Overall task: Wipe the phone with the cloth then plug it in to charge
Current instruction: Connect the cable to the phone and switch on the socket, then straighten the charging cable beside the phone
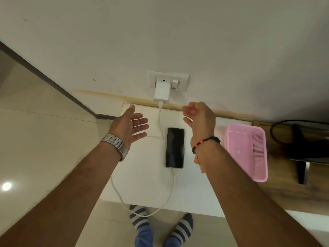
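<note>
A dark-screened phone [175,147] lies face up on the white table [144,177], its long side pointing at the wall. A white cable [169,190] runs from the phone's near end, loops over the table's front edge and climbs to a white charger [162,93] plugged into the wall socket [169,80]. My left hand [132,124] hovers left of the phone, palm up, fingers spread, holding nothing. My right hand [198,117] hovers right of the phone's far end, palm turned inward, fingers relaxed and holding nothing. No cloth is in view.
A pink plastic basket [246,151] stands on the table to the right of my right forearm. Beyond it sit a black object and black cable [300,139] on a wooden surface. Tiled floor lies to the left, and striped-socked feet [160,223] stand below the table edge.
</note>
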The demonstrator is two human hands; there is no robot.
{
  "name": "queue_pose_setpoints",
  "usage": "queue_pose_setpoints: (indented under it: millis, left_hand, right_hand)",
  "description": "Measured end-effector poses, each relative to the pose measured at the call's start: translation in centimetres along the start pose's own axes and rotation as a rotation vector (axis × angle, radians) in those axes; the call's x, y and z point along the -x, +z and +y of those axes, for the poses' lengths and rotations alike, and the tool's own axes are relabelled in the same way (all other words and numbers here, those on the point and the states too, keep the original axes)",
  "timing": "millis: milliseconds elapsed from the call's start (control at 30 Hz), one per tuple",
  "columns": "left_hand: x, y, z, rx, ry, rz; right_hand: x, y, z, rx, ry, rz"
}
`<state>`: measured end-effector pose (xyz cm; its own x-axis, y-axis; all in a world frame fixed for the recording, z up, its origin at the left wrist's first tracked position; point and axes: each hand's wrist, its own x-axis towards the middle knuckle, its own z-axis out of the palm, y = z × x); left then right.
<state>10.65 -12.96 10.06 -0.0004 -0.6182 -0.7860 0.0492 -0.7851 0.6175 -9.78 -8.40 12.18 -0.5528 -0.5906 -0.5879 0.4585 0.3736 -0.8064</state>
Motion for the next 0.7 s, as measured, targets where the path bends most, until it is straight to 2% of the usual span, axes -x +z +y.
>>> queue_pose_setpoints:
  millis: [100, 300, 700]
  left_hand:
    - [-0.2, -0.6, -0.7, -0.002, 0.016, 0.044]
    - [-0.7, -2.1, -2.2, 0.002, 0.027, 0.086]
    - [-1.1, -3.1, -4.4, 0.020, -0.020, 0.127]
  right_hand:
    - [0.2, -4.0, 2.9, 0.056, 0.067, 0.103]
    - [1.1, -10.8, 8.2, 0.170, 0.255, 0.198]
    - [3.8, -15.8, 12.7, 0.281, 0.414, 0.195]
